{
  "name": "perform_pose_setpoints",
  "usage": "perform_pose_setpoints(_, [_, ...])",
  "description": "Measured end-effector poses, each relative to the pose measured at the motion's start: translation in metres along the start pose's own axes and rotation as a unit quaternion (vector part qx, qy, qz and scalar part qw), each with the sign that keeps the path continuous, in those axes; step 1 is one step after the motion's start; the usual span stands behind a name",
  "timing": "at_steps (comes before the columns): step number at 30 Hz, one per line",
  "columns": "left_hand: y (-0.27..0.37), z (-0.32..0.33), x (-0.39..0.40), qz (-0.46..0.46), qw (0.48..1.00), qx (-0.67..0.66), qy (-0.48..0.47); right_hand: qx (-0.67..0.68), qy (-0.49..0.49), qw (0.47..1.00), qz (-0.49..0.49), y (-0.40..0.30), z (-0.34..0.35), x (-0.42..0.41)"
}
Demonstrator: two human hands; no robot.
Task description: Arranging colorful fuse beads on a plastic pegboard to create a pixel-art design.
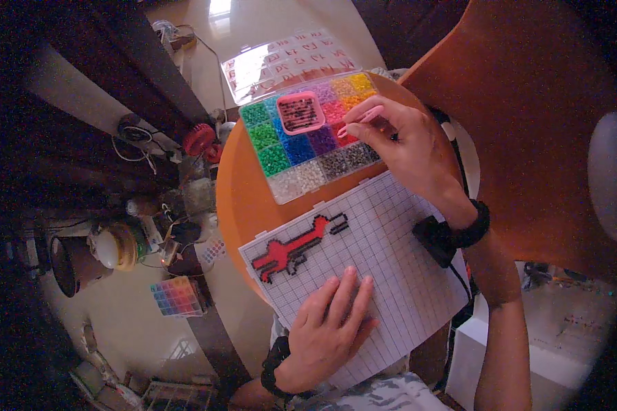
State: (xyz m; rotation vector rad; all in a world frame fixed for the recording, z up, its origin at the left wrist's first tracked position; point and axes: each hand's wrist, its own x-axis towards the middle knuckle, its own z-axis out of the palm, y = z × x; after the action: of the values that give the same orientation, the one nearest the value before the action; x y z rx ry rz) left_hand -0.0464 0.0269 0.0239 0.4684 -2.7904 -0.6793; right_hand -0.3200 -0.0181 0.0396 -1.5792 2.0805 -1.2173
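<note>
A pair of pink tweezers (pixel 361 120) is pinched between the thumb and fingers of my right hand (pixel 403 136), above the right side of a sorted bead box (pixel 279 197). A pink square tray (pixel 322 123) with dark beads rests on the box's compartments. My left hand (pixel 331 318) lies palm down on a white gridded pegboard (pixel 391 246), holding nothing, fingers slightly apart. On the board's upper left, red and black beads form a long bead figure (pixel 293 246). Whether the tweezers' tips hold a bead cannot be told.
The box's clear lid (pixel 288 64) stands open behind it, bearing red writing. Everything sits on a round orange table (pixel 231 180). A black device with a cable (pixel 434 240) lies on the pegboard's right edge. At right is an orange chair back (pixel 534 128); another colourful bead box (pixel 177 297) is lower left.
</note>
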Motion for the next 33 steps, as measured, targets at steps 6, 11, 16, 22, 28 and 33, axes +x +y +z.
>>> perform_pose_setpoints(6, [-0.0005, -0.0003, -0.0001, 0.003, 1.000, 0.003, -0.002, 0.012, 0.007, 1.000, -0.006, 0.0014, 0.0015, -0.0005])
perform_pose_setpoints(11, [0.0002, 0.0003, -0.0008, 0.002, 1.000, 0.009, -0.004, 0.009, 0.005, 1.000, -0.003, 0.0031, 0.0019, -0.0003])
perform_pose_setpoints(16, [-0.0001, -0.0010, -0.0005, 0.003, 1.000, 0.005, -0.005, 0.026, -0.001, 1.000, 0.004, -0.0007, 0.0017, 0.0000])
perform_pose_setpoints(22, [0.0004, -0.0017, -0.0004, 0.000, 1.000, 0.005, -0.010, 0.020, -0.007, 1.000, 0.009, 0.0006, 0.0009, 0.0007])
perform_pose_setpoints(28, [0.0007, -0.0018, -0.0006, -0.001, 1.000, 0.004, -0.009, 0.033, 0.005, 0.999, -0.005, 0.0043, 0.0037, 0.0005])
perform_pose_setpoints(33, [0.0012, -0.0015, -0.0002, -0.001, 1.000, 0.008, -0.008, 0.034, 0.007, 0.999, -0.017, 0.0064, 0.0034, 0.0005])
